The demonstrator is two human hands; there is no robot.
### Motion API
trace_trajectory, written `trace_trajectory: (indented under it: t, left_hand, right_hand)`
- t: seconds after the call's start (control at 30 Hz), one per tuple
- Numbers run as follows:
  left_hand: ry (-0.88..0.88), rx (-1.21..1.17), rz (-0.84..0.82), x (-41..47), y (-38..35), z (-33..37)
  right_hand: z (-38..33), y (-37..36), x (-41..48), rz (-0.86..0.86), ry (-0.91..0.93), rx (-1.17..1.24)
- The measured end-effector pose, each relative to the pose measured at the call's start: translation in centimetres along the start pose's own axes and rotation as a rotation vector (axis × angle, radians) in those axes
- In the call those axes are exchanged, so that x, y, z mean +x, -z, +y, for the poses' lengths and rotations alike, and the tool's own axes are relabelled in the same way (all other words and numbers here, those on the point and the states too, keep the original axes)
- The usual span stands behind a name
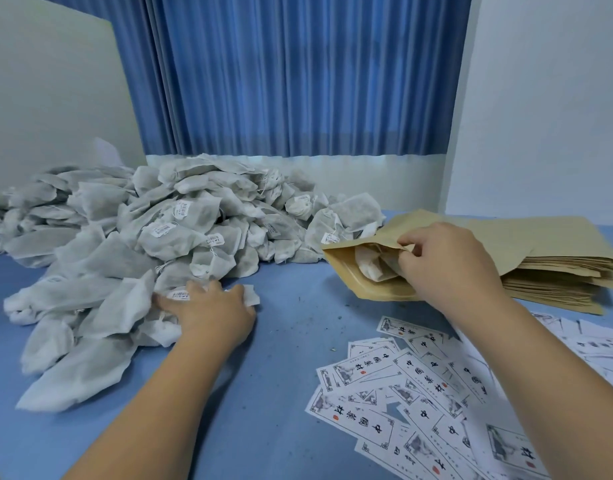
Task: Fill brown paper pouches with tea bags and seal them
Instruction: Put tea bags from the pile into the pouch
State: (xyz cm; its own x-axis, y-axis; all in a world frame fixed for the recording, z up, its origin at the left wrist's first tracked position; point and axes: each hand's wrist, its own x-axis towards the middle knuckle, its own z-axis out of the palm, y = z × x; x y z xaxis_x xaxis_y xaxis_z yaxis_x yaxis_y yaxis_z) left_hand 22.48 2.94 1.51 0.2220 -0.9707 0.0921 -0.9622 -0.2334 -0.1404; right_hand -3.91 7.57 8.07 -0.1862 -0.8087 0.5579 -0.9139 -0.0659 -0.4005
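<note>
Right fingers [411,262] pinch open a part-filled, unsealed pouch [364,289]; left fingers [197,293] clutch more tea bags [251,296]; empty pouches [561,271] lie stacked just beyond the right fingers.

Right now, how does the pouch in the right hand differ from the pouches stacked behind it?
The held pouch gapes open with tea bags showing inside; the stacked pouches lie flat. The right hand pinches the held pouch's upper edge; no hand holds the stacked pouches. Both are plain brown paper.
</note>
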Motion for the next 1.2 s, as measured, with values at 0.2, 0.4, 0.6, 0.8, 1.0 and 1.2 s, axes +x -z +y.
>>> trace_trajectory:
  t: [0.2, 0.4, 0.6, 0.8, 1.0, 1.2]
  left_hand:
    - [-0.058, -0.085, 0.048, -0.1, -0.5, -0.5]
    - [-0.475, -0.361, 0.201, -1.6, -0.5, 1.3]
    - [-0.479, -0.291, 0.096, -2.6, 0.0, 2.9]
    - [-0.253, -0.218, 0.047, -2.8, -0.1, 3.7]
    - [-0.329, -0.351, 0.131, -2.5, 0.2, 3.4]
    - [-0.591, -0.746, 0.490, -3.8, 2.4, 3.9]
  right_hand:
    - [0.5, 0.3, 0.4, 0.007, -0.011, 0.024]
    - [0.8, 0.4, 0.6, 0.013, -0.020, 0.035]
    - [1.2, 0.4, 0.7, 0.016, -0.020, 0.033]
    - [1.7, 0.3, 1.1, 0.006, -0.027, 0.052]
    - [2.1, 0.8, 1.1, -0.020, -0.046, 0.076]
    - [2.1, 1.1, 1.3, -0.058, -0.063, 0.102]
